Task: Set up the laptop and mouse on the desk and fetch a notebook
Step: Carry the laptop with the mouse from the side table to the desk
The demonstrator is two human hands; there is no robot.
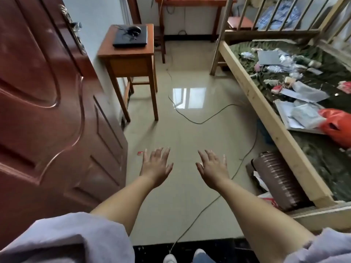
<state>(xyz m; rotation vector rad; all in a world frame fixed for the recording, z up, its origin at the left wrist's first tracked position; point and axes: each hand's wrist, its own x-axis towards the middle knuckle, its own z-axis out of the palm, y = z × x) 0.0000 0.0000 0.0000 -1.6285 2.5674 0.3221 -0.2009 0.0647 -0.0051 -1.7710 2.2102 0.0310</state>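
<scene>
Closed laptop [130,37] lies flat on the small desk [106,52], long axis along its far edge; mouse [134,30] rests on the lid. Left hand [156,166] and right hand [214,168] are empty, fingers spread.

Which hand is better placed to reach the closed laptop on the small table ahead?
Left, marginally. The laptop, with the mouse on its lid, sits on the small table ahead and to the left, on the left hand side. The right hand is equally empty but would reach across. Both remain far off.
</scene>
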